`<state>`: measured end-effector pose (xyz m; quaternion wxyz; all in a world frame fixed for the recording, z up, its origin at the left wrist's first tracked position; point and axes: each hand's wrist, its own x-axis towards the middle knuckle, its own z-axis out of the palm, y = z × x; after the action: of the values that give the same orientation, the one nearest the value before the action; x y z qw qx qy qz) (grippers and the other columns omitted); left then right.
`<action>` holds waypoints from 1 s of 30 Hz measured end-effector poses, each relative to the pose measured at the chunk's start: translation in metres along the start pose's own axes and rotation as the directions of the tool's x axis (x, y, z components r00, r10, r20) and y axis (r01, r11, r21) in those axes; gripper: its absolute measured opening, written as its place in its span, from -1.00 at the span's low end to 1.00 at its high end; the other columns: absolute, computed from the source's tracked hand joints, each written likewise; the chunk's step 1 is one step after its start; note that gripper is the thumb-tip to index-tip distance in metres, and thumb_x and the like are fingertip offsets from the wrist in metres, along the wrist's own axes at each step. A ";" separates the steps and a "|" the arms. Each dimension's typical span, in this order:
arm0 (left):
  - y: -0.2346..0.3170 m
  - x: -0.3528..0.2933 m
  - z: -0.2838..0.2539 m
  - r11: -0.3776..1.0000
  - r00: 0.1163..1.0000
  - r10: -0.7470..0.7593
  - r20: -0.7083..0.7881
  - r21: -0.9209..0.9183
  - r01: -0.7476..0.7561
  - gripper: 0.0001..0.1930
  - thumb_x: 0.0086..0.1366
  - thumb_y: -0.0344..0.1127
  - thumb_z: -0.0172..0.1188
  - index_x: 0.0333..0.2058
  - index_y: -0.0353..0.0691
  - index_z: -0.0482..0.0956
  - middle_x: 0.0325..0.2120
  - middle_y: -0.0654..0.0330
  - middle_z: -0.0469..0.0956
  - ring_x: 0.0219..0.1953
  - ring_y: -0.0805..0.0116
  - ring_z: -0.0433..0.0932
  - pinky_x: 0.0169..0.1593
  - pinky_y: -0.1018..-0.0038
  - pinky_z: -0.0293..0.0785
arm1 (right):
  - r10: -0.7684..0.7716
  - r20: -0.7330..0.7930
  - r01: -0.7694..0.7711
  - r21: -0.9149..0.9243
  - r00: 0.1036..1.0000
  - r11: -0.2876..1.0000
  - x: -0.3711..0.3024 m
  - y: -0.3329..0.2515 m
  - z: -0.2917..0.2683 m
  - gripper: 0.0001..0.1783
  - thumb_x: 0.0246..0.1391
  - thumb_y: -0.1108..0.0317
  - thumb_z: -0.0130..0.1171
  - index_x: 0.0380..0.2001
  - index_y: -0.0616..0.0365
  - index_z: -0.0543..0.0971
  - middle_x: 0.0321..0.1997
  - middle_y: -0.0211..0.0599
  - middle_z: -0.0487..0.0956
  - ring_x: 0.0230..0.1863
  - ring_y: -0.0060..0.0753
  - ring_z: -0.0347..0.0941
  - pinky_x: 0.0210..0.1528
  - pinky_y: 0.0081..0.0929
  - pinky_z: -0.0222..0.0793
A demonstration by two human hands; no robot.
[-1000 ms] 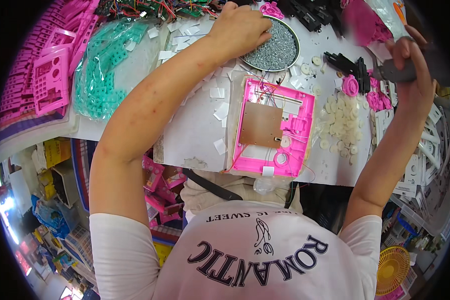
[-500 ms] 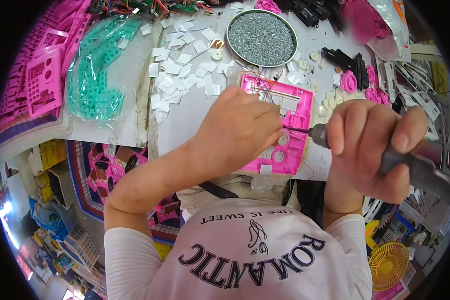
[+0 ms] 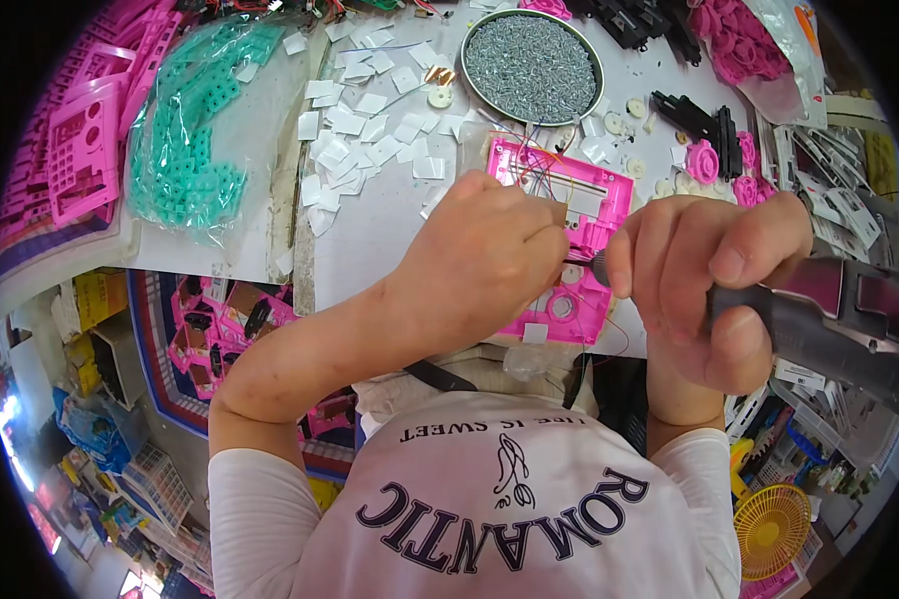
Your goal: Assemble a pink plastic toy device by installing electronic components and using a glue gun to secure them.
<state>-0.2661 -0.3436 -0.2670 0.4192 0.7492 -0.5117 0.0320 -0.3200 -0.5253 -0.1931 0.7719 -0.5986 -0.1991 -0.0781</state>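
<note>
My right hand (image 3: 714, 275) wraps around a dark power screwdriver (image 3: 839, 309), its body running off to the right. Its thin bit points left, reaching over a pink plastic housing (image 3: 597, 299) close to my left fingertips. My left hand (image 3: 489, 255) is closed over the left side of that housing, fingers curled down; what they pinch is hidden. A small brown board edge (image 3: 559, 214) peeks out beside the fingers. Inside the housing lie thin red and dark wires (image 3: 539, 168), a metal strip and a round opening. One small white square rests on its near edge.
Beyond the housing stands a round tray of small screws (image 3: 534, 70). White square pieces (image 3: 355, 125) are scattered to its left. A bag of teal parts (image 3: 190, 150) and pink panels (image 3: 85, 150) lie farther left. Black parts (image 3: 704, 130) and pink rings sit at right.
My right hand and the screwdriver have moved left, bringing the bit nearer my left fingers. My left hand has barely moved over the housing.
</note>
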 end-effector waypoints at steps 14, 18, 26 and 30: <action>0.003 -0.039 0.002 0.990 0.989 -0.137 -0.060 0.011 0.138 -0.78 0.12 -0.47 0.39 -0.23 -0.14 0.65 -0.27 0.25 0.68 -0.25 0.33 0.64 -0.21 0.39 0.39 | -0.028 -0.098 0.024 -0.039 0.995 0.999 -0.002 0.046 -0.007 -0.71 0.25 0.22 0.22 -0.16 0.05 0.34 -0.62 -0.46 0.34 -0.58 -0.52 0.24 -0.38 -0.38 0.33; 0.003 -0.047 0.011 0.989 0.985 -0.132 -0.113 0.057 0.139 -0.74 0.14 -0.49 0.36 -0.17 -0.18 0.60 -0.23 0.26 0.69 -0.28 0.36 0.65 -0.18 0.39 0.39 | -0.007 -0.059 0.001 -0.111 0.998 0.994 -0.001 0.049 -0.001 -0.72 0.23 0.28 0.24 -0.27 0.08 0.30 -0.64 -0.40 0.35 -0.62 -0.51 0.23 -0.46 -0.40 0.32; 0.005 -0.054 0.015 0.980 0.972 -0.187 -0.139 0.035 0.194 -0.70 0.15 -0.46 0.37 -0.12 -0.14 0.57 -0.22 0.26 0.69 -0.29 0.36 0.66 -0.15 0.39 0.39 | -0.039 -0.073 0.034 -0.073 0.997 0.997 0.005 0.055 -0.005 -0.71 0.23 0.26 0.25 -0.18 0.12 0.36 -0.65 -0.44 0.34 -0.60 -0.52 0.24 -0.44 -0.40 0.31; 0.004 -0.058 0.015 0.978 0.974 -0.193 -0.116 0.059 0.200 -0.67 0.14 -0.42 0.37 -0.09 -0.16 0.57 -0.21 0.23 0.68 -0.22 0.37 0.66 -0.09 0.37 0.40 | -0.016 -0.048 0.012 -0.082 0.999 0.997 0.006 0.046 -0.007 -0.68 0.26 0.20 0.22 -0.08 0.09 0.38 -0.65 -0.50 0.33 -0.58 -0.54 0.24 -0.39 -0.41 0.32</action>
<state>-0.3019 -0.3108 -0.3020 0.4213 0.8075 -0.4098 0.0495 -0.2963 -0.5191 -0.2337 0.7508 -0.6262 -0.1810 -0.1064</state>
